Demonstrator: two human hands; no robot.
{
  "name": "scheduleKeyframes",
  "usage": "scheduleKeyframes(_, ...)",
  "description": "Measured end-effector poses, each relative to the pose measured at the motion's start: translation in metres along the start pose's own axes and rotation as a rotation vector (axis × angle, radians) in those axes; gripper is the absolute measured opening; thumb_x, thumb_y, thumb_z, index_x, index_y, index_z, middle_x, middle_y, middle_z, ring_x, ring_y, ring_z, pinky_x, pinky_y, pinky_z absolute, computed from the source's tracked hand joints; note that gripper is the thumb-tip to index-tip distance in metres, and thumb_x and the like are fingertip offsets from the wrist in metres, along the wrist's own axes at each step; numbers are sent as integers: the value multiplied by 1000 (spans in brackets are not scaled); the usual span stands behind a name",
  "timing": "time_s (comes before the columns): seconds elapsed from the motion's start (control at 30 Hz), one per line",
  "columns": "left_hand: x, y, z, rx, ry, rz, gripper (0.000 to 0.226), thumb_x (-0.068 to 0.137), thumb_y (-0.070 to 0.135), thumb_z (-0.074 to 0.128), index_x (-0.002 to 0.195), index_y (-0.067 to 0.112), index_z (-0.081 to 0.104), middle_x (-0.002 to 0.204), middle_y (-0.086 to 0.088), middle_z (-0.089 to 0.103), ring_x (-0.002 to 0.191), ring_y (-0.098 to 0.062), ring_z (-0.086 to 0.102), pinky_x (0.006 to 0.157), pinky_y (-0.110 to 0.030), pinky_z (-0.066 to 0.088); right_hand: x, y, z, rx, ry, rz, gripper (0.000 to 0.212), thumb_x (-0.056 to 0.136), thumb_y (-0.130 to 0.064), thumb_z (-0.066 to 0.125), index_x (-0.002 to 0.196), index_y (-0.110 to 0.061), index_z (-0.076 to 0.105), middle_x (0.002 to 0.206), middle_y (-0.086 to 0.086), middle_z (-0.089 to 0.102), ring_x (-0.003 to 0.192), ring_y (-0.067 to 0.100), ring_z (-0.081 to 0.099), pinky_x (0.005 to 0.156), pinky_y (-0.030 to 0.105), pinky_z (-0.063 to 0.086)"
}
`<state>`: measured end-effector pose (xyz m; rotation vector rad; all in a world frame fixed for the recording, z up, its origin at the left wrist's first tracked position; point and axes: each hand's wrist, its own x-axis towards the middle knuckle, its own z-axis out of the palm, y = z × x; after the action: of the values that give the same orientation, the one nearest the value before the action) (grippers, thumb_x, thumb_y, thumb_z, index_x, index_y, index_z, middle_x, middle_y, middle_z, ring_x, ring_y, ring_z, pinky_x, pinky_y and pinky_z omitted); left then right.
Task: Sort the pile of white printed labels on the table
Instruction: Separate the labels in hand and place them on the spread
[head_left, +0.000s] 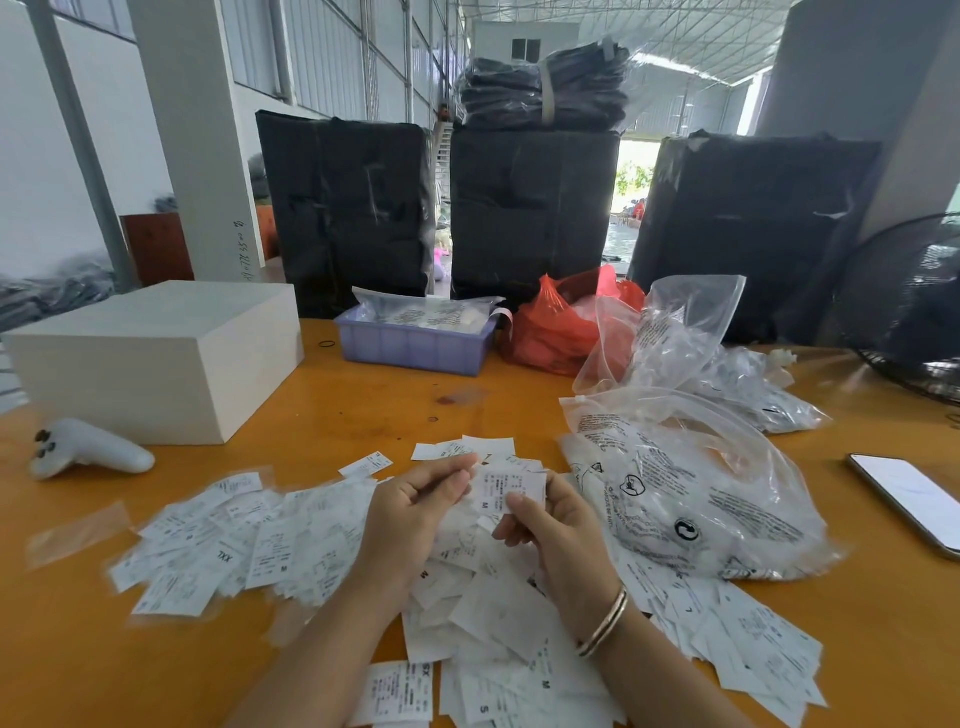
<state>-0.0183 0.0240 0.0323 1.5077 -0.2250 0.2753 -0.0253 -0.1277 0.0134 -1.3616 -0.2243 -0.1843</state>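
Both hands are raised just above the middle of the orange desk (363, 405), close together. The right hand (558, 525) pinches a small held label (506, 488) marked M between thumb and fingers. The left hand (415, 506) is loosely curled with its fingertips touching that label's left edge; whether it grips it I cannot tell. Under and around the wrists the pile of white printed labels (249, 540) sprawls across the near half of the desk, reaching the near edge. Printed clear plastic bags (691, 499) lie just right of the hands, a phone (909, 499) near the right edge. A white box (156, 358) stands toward the far left corner with a white controller (88, 449) in front of it. A lavender tray (415, 345) and a red bag (550, 327) sit along the far edge.
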Motion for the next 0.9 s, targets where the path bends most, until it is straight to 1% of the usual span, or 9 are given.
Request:
scheduleKeyframes(0.1, 1, -2, 0, -3, -3, -14, 30, 86, 19, 68, 85, 49, 74, 95, 17, 74, 89, -1, 69, 71, -13, 53, -1, 2, -1, -50, -44, 4, 7, 90, -6, 58, 95, -9, 61, 63, 6, 67, 60, 16, 61, 58, 24, 47)
scheduleKeyframes(0.2, 2, -3, 0, 2, -13, -28, 26, 85, 20, 69, 88, 45, 75, 96, 16, 74, 90, -3, 69, 78, -23, 55, -1, 3, -1, -66, -57, 3, 8, 90, -5, 58, 92, -12, 61, 62, 5, 66, 59, 14, 62, 55, 21, 47)
scheduleKeyframes(0.23, 2, -3, 0, 8, -21, -26, 26, 84, 20, 69, 88, 45, 75, 96, 17, 73, 91, -2, 68, 78, -22, 55, -1, 4, -1, -72, -54, 1, 8, 90, -5, 58, 91, -12, 61, 62, 5, 66, 59, 14, 62, 54, 21, 46)
scheduleKeyframes(0.37, 2, -5, -1, 61, -69, -12, 26, 84, 18, 71, 93, 42, 73, 94, 20, 72, 91, 5, 65, 72, -5, 49, 0, 3, -1, -75, -27, -15, 7, 90, -4, 57, 94, -8, 61, 61, 6, 65, 57, 13, 61, 55, 21, 46)
scheduleKeyframes(0.47, 2, -6, -1, 110, -89, -12, 26, 85, 17, 70, 98, 40, 69, 92, 24, 69, 91, 8, 63, 67, -1, 45, -1, 2, -1, -81, -30, -23, 7, 90, -3, 56, 96, -5, 60, 61, 6, 65, 57, 13, 61, 55, 21, 47)
scheduleKeyframes(0.57, 3, -6, -3, 83, -68, -28, 25, 84, 18, 71, 97, 39, 70, 90, 21, 70, 90, 7, 64, 67, -2, 46, -2, 1, 0, -99, -50, -6, 9, 90, -1, 55, 87, -8, 59, 56, 2, 61, 53, 12, 57, 54, 23, 46)
scheduleKeyframes(0.73, 3, -7, -3, 62, -66, -37, 25, 83, 20, 72, 99, 38, 69, 91, 17, 71, 87, 2, 66, 68, -4, 47, -3, 0, 1, -65, -52, 68, 30, 89, 3, 52, 75, -20, 64, 50, 0, 50, 43, 10, 45, 42, 19, 35)
scheduleKeyframes(0.8, 2, -7, -2, 65, -97, -43, 28, 83, 18, 72, 101, 38, 67, 92, 18, 70, 87, 0, 66, 67, -5, 47, -3, -1, 1, -63, -63, 79, 28, 90, 2, 52, 78, -20, 66, 50, 0, 50, 44, 10, 43, 41, 19, 34)
scheduleKeyframes(0.9, 2, -7, -1, 98, -123, -83, 31, 82, 20, 74, 102, 43, 66, 90, 17, 68, 87, 1, 65, 65, -8, 49, -2, -1, -1, -78, -67, 70, 16, 91, -1, 52, 94, -13, 63, 51, -1, 49, 47, 12, 42, 43, 22, 32)
